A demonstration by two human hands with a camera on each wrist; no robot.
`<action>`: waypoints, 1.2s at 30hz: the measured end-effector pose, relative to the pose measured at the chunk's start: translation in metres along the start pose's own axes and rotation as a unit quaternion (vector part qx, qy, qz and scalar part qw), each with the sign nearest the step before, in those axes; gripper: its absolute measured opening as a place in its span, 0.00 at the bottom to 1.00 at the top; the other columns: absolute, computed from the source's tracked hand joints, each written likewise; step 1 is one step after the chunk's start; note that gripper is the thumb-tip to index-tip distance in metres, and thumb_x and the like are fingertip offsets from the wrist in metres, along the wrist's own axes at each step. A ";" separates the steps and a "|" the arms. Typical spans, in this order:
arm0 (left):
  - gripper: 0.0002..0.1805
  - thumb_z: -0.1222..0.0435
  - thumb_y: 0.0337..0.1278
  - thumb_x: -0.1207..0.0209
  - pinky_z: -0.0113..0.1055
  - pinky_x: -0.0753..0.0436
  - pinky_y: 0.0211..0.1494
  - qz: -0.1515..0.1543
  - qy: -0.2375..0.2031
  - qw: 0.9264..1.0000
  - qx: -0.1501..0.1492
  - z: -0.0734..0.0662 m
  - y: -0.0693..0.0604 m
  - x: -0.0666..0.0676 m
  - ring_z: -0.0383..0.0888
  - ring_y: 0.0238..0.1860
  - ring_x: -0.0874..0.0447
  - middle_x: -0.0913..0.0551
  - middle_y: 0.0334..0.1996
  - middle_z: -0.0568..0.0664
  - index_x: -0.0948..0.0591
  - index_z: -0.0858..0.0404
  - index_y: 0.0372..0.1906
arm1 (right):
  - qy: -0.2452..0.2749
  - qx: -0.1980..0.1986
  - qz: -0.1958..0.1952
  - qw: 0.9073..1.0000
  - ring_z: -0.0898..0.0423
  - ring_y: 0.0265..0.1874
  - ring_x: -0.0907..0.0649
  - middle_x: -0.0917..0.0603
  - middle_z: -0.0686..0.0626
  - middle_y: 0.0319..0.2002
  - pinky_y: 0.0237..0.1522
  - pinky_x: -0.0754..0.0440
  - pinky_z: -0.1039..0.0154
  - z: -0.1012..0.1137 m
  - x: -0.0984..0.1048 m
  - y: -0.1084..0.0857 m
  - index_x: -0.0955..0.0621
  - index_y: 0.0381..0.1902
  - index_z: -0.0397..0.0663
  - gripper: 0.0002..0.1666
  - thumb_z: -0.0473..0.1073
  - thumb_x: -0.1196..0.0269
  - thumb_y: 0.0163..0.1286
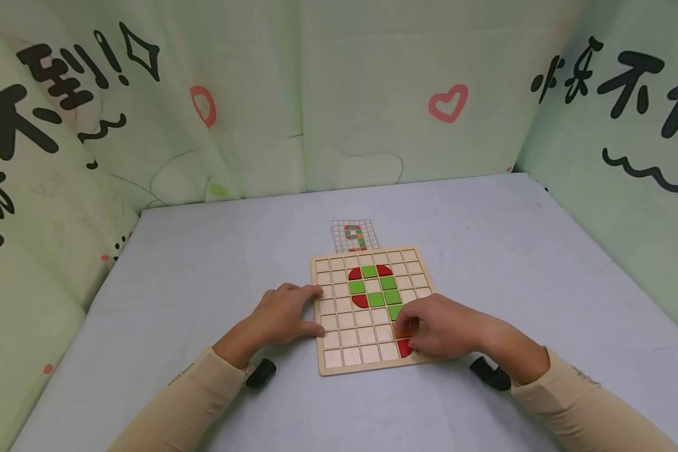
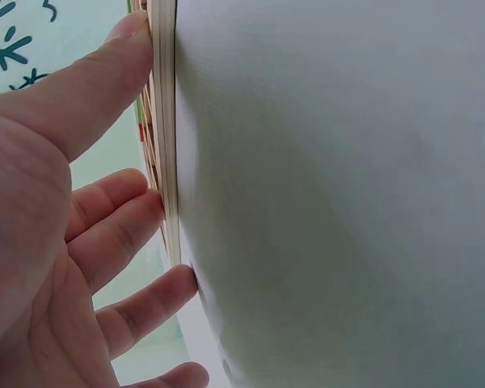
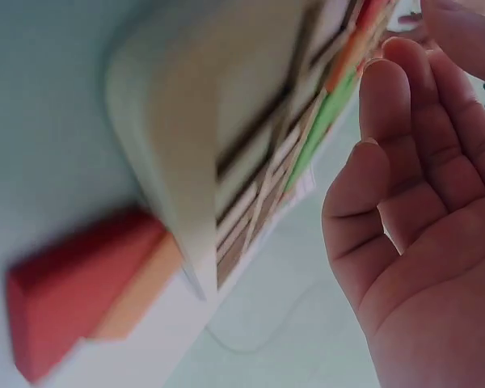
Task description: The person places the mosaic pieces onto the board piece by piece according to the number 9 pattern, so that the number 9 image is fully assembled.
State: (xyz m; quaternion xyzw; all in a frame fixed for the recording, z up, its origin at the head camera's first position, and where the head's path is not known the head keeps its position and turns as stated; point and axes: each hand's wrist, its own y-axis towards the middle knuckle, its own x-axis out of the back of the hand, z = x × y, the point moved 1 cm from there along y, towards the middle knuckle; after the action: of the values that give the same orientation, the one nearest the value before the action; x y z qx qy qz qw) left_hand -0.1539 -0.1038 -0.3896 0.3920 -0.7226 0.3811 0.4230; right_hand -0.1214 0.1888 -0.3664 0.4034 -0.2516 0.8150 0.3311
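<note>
A wooden grid board lies on the table, bearing green, red and orange tiles. My left hand touches its left edge with thumb and fingers spread; the left wrist view shows these fingers against the board's side. Over the lower right part of the board is my right hand, fingers bent down beside an orange tile and a red tile. Nothing shows between thumb and fingers in the right wrist view. Whether the fingertips press the tiles is hard to tell.
Behind the board lies a printed pattern card, its lower end hidden by the board. Off the board's corner, a loose red piece and an orange piece lie on the table. Printed curtains stand around the table.
</note>
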 end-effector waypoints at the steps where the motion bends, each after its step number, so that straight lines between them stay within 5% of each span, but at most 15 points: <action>1: 0.43 0.46 0.47 0.26 0.54 0.31 0.64 0.000 0.000 1.000 0.000 0.000 0.000 0.000 0.55 0.65 0.30 0.21 0.60 0.52 0.26 0.55 0.69 | 0.001 -0.005 -0.002 1.000 0.60 0.35 0.23 0.20 0.61 0.33 0.39 0.22 0.63 0.000 0.002 -0.001 0.16 0.38 0.55 0.11 0.33 0.35 0.60; 17: 0.43 0.46 0.47 0.26 0.54 0.31 0.64 0.003 0.004 1.000 0.001 0.001 0.001 -0.002 0.55 0.66 0.31 0.21 0.61 0.51 0.26 0.55 0.69 | 0.001 -0.049 -0.039 0.998 0.56 0.42 0.21 0.18 0.58 0.40 0.44 0.21 0.55 -0.017 0.033 -0.020 0.18 0.46 0.51 0.12 0.36 0.32 0.64; 36: 0.42 0.47 0.48 0.26 0.54 0.32 0.64 0.005 0.003 1.000 0.001 0.000 0.001 -0.001 0.55 0.66 0.31 0.21 0.60 0.51 0.26 0.55 0.69 | 0.002 -0.109 -0.068 0.992 0.54 0.41 0.22 0.18 0.58 0.39 0.38 0.23 0.59 -0.046 0.031 -0.044 0.18 0.44 0.53 0.13 0.41 0.29 0.61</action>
State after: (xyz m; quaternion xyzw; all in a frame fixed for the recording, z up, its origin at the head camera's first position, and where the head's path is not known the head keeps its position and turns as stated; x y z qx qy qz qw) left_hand -0.1547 -0.1036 -0.3905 0.3876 -0.7229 0.3853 0.4228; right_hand -0.1252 0.2591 -0.3597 0.3791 -0.3101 0.7593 0.4284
